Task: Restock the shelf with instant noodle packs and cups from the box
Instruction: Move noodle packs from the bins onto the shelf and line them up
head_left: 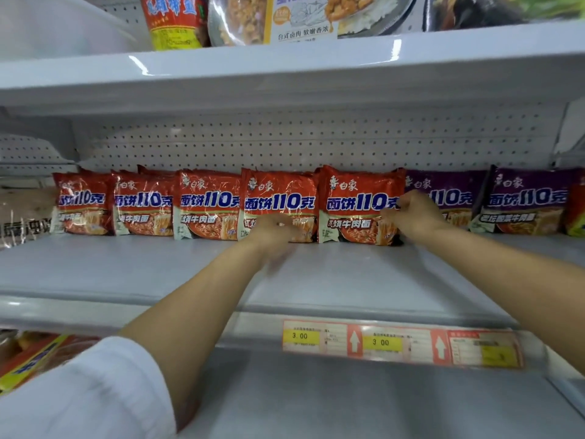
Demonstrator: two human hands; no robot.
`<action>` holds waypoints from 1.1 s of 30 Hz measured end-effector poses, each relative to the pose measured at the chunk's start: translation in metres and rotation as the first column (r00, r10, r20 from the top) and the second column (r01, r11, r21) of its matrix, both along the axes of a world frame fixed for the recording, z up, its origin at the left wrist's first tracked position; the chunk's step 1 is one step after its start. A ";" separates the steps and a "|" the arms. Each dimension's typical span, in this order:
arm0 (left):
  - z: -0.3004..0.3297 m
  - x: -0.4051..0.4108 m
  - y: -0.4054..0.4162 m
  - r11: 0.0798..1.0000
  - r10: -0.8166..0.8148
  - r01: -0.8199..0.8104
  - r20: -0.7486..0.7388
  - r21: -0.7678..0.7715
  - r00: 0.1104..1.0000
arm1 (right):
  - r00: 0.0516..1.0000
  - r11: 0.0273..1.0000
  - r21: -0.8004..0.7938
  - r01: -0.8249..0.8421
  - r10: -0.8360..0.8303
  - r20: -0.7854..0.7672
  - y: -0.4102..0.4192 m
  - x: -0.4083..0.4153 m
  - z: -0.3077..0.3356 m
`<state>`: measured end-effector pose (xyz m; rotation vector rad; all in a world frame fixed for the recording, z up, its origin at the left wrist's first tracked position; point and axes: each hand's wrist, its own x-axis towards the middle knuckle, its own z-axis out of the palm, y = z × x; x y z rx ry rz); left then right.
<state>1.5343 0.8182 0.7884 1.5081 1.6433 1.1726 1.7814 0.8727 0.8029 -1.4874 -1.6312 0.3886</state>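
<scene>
A row of red instant noodle packs (pixel 205 207) stands upright against the back of the white shelf (pixel 142 274). My right hand (pixel 414 213) pinches the right edge of the rightmost red pack (pixel 354 188). My left hand (pixel 275 229) is blurred and sits against the lower part of the neighbouring red pack (pixel 278 191); its finger pose is unclear. Two purple noodle packs (pixel 525 201) continue the row to the right. No box is in view.
The perforated back panel (pixel 285 141) rises behind the row. An upper shelf (pixel 285 74) with cup and bowl products hangs close overhead. Price labels (pixel 402 343) run along the shelf's front edge. Yellow and red packages (pixel 31 359) lie on the lower shelf at left.
</scene>
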 end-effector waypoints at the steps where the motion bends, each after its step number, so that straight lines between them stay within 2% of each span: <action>1: 0.003 0.002 -0.011 0.999 -0.002 -0.001 0.062 0.036 0.998 | 1.000 0.999 0.040 -0.012 0.013 -0.001 -0.009 -0.004 0.002; 4: 0.009 0.003 -0.051 0.993 -0.031 -0.002 0.283 0.117 0.959 | 0.999 0.991 0.128 -0.046 0.044 0.021 -0.044 -0.019 0.004; 7: 0.008 -0.004 -0.094 0.979 -0.050 -0.045 0.444 0.200 0.895 | 0.991 0.965 0.262 -0.030 -0.006 0.135 -0.084 -0.039 0.001; 10: -0.003 -0.015 -0.137 0.963 -0.031 -0.106 0.491 0.249 0.871 | 0.985 0.916 0.392 -0.087 0.022 0.169 -0.127 -0.064 -0.006; 15: -0.038 -0.047 -0.196 0.956 0.045 -0.190 0.526 0.225 0.850 | 0.954 0.875 0.409 -0.258 0.165 0.249 -0.186 -0.098 -0.041; 21: -0.107 -0.076 -0.239 0.967 0.156 -0.244 0.598 0.068 0.786 | 0.891 0.890 0.230 -0.393 0.308 0.332 -0.230 -0.120 -0.114; 27: -0.188 -0.099 -0.278 0.940 0.335 -0.298 0.604 -0.164 0.724 | 0.839 0.901 -0.057 -0.431 0.423 0.344 -0.262 -0.136 -0.193; 30: -0.233 -0.108 -0.302 0.909 0.417 -0.314 0.580 -0.274 0.700 | 0.799 0.873 -0.182 -0.452 0.487 0.354 -0.275 -0.142 -0.239; 33: -0.284 -0.118 -0.322 0.867 0.495 -0.327 0.575 -0.375 0.651 | 0.775 0.815 -0.317 -0.485 0.569 0.275 -0.288 -0.154 -0.292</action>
